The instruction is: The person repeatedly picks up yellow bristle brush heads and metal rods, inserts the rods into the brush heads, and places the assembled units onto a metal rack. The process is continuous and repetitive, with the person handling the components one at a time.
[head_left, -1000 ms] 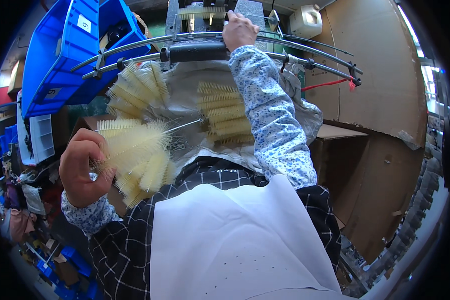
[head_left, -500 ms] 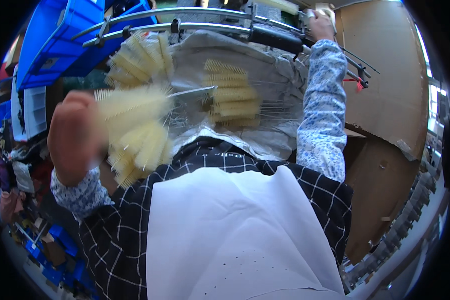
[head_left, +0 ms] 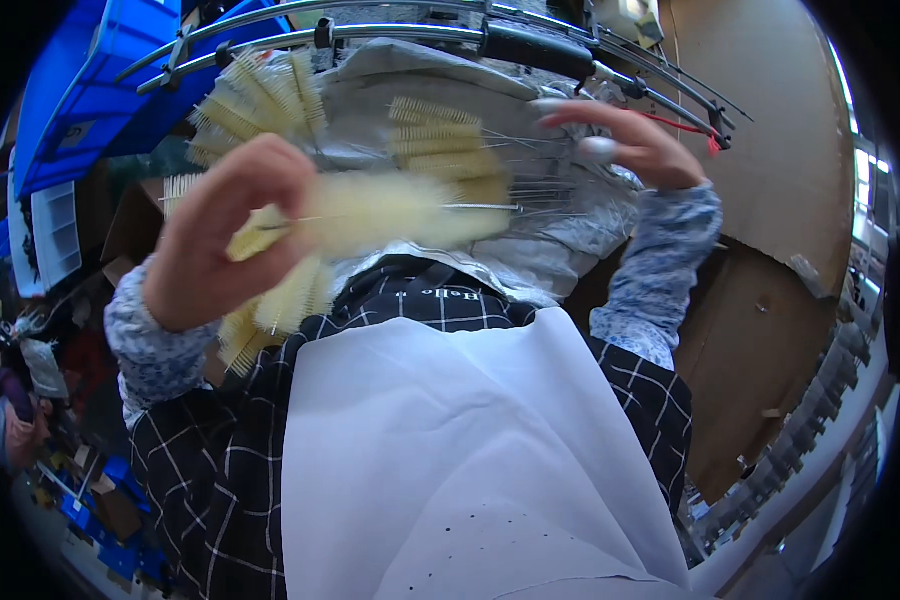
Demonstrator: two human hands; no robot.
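My left hand [head_left: 235, 235] is closed on the end of a pale yellow bristle brush [head_left: 385, 210], blurred by motion. Its bare metal stem points right, across the lap. Above the grey sheet, my right hand [head_left: 640, 145] has its fingers stretched out and apart, with nothing between them; white coverings show on its fingertips. Between the hands lies a stack of similar brushes [head_left: 435, 150], thin wire stems toward the right. More brushes [head_left: 260, 105] fan out at the far left, and another bunch [head_left: 295, 300] lies beneath my left wrist, partly hidden.
Metal rails [head_left: 390, 32] with a black sleeve [head_left: 537, 50] cross the far side. Blue bins [head_left: 90, 100] stand at the far left, beside a white compartment tray [head_left: 55, 235]. Brown cardboard [head_left: 760, 150] covers the right side. A grey sheet [head_left: 390, 75] lies under the brushes.
My left hand has swung right with the brush, bringing it over the middle stack. My right hand has left the rail end and come nearer, over the sheet, fingers extended.
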